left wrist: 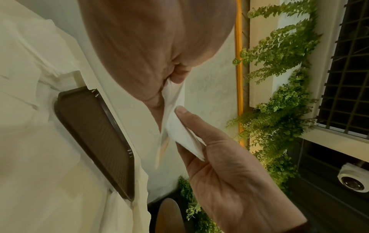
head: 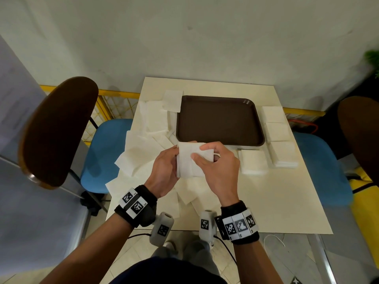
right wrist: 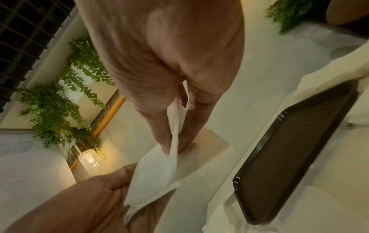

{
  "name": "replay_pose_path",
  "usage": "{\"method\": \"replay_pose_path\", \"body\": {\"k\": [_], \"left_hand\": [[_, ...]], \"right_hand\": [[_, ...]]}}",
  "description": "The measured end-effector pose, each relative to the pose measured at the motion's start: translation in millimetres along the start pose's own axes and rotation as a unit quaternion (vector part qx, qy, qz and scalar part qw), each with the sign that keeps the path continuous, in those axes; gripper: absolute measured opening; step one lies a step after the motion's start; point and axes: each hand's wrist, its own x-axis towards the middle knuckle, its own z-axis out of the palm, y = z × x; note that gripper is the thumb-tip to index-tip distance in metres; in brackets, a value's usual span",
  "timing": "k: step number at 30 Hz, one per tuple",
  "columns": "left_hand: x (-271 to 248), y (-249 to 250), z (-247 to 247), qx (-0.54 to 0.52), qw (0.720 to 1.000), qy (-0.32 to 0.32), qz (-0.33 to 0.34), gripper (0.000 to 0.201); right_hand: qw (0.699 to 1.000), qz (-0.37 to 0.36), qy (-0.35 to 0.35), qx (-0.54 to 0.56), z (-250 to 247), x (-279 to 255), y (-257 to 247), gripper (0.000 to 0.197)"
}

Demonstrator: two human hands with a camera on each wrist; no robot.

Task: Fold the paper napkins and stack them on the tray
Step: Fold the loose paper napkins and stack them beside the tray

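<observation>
Both hands hold one white paper napkin (head: 189,160) up above the table, just in front of the brown tray (head: 219,119). My left hand (head: 164,169) grips its left edge, and my right hand (head: 217,162) pinches its right part between thumb and fingers. In the left wrist view the napkin (left wrist: 175,126) hangs between my left hand's fingers and the right hand's thumb. From the right wrist the napkin (right wrist: 153,170) shows pinched between the right hand's fingers, the tray (right wrist: 289,154) lying to the right. The tray (left wrist: 95,134) holds nothing.
Loose unfolded napkins (head: 143,144) lie spread left of the tray and under my hands. Stacks of folded napkins (head: 276,132) sit along its right side, another (head: 253,161) near its front right corner. Blue-seated chairs (head: 104,152) flank the small cream table (head: 287,201).
</observation>
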Motion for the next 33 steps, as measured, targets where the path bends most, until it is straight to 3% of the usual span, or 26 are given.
{"method": "replay_pose_path", "body": {"k": [7, 15, 23, 26, 29, 33], "left_hand": [[0.2, -3.0, 7.4, -0.031, 0.999, 0.006, -0.018, 0.063], [7.9, -11.6, 11.0, 0.0, 0.999, 0.025, 0.032, 0.043], [18.5, -21.4, 7.4, 0.121, 0.99, 0.016, 0.076, 0.036], [21.6, -21.2, 8.3, 0.214, 0.972, 0.012, 0.095, 0.031], [24.4, -17.3, 12.1, 0.332, 0.931, -0.034, 0.15, 0.021], [33.7, -19.0, 26.2, 0.406, 0.898, -0.09, 0.146, 0.023]], "right_hand": [[1.0, 0.009, -0.006, -0.004, 2.3, 1.0, 0.4, 0.028], [0.999, 0.01, -0.019, -0.035, 2.2, 0.4, 0.0, 0.033], [0.998, 0.031, -0.045, -0.009, -7.9, -0.2, 1.6, 0.035], [0.997, 0.01, -0.046, -0.067, -16.8, 2.5, 9.0, 0.039], [0.987, -0.045, -0.042, -0.149, -28.3, 12.3, 21.4, 0.047], [0.974, -0.079, -0.158, -0.143, -42.5, 29.9, 31.3, 0.029]]}}
